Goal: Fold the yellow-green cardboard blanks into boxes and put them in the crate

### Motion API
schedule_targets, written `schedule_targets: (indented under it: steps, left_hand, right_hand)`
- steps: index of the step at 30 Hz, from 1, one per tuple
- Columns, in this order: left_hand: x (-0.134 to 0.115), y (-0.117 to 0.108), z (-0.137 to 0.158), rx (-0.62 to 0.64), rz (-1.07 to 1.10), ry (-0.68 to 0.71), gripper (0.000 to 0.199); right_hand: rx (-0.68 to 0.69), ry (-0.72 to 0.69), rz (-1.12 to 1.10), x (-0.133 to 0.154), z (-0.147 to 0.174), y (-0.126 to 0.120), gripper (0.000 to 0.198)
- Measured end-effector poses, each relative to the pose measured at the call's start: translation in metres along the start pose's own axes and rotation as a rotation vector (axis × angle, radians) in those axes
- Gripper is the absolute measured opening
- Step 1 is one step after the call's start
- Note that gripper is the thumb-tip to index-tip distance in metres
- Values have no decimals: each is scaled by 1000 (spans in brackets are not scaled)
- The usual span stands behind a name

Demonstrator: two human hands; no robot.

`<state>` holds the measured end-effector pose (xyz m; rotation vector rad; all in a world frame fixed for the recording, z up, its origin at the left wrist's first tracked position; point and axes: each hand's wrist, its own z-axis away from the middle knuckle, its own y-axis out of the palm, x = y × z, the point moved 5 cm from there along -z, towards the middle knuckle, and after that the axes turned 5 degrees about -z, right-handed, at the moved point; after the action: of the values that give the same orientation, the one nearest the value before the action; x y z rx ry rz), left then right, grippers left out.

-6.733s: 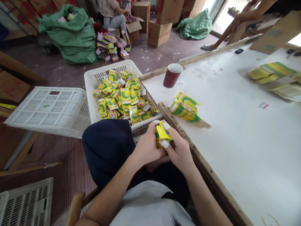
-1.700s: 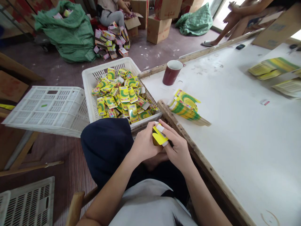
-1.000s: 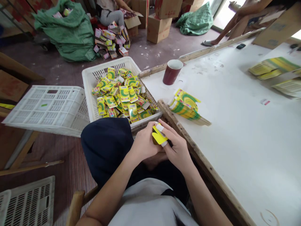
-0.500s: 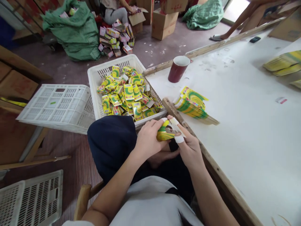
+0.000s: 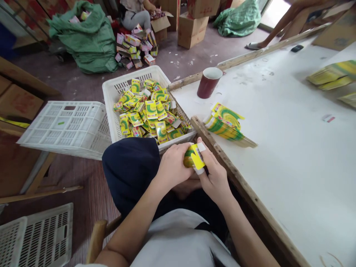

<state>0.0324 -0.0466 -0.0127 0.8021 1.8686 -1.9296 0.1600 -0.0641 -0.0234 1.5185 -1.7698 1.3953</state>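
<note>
Fingers [image 5: 209, 155] of two hands grasping one small yellow carton [image 5: 196, 157] just off the near rim of the filled crate [image 5: 109, 111]

Left to right, with places given from the filled crate. Just beside it on the left is a second crate [image 5: 61, 128], white and ribbed; before its near left corner is a dark-trousered knee [image 5: 130, 167]. Within it lie heaped cartons [image 5: 151, 111], yellow and green. Before its near right corner comes the left hand [image 5: 174, 163], curled about the body of the small yellow carton. Next is this carton, between both hands and touching each; then the right hand [image 5: 216, 174], with taped thumb and index finger at the yellow flap. The long axis is partly covered but appears to run crosswise, left palm to right fingertips, placing the flap end nearer the right hand. To the right of the filled crate, the worktop [image 5: 280, 159] bears a maroon mug [image 5: 206, 87] toward the far corner and a fanned stack of flat cartons [image 5: 226, 122] toward the near one.
</note>
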Motion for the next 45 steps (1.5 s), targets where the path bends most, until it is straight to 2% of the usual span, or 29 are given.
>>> schedule_targets:
  steps: [6, 11, 13, 16, 19, 21, 24, 27, 31, 35, 38, 41, 45]
  left_hand:
    - [0, 1, 0, 12, -6, 29, 53]
    - [-1, -2, -1, 35, -27, 20, 47]
    - [-2, -2, -1, 51, -47, 17, 47]
    - [-1, 2, 1, 66, -90, 0, 55]
    - [-3, 5, 1, 58, -124, -5, 60]
    - [-4, 7, 1, 60, -142, 4, 60]
    - [-6, 9, 1, 52, -158, 18, 58]
    - [-5, 8, 4, -11, -168, 22, 57]
    - [4, 8, 8, -43, -108, -22, 50]
    - [11, 6, 5, -95, 14, -13, 50]
    - [15, 2, 1, -93, 50, -36, 45]
    - [17, -2, 3, -40, 78, -80, 37]
    - [16, -8, 10, 3, 101, -61, 33]
  right_hand:
    - [62, -33, 83, -2, 1, 1, 64]
    - [-8, 17, 31, -2, 5, 9, 66]
    - [-55, 88, -85, -7, 7, 11, 58]
    - [-141, 276, -366, -22, 10, 12, 47]
    - [-231, 407, -596, -33, 14, 14, 46]
    - [-260, 440, -656, -36, 14, 15, 47]
    - [-286, 469, -672, -40, 14, 16, 46]
    - [-299, 489, -658, -45, 13, 14, 45]
    - [-322, 403, -429, -48, 12, 2, 43]
    - [-181, 87, -76, -40, 6, -6, 43]
    - [-48, -50, 62, -40, 1, -6, 40]
    - [59, -110, 97, -40, -8, -12, 34]
    - [306, -67, 69, -32, -22, -18, 22]
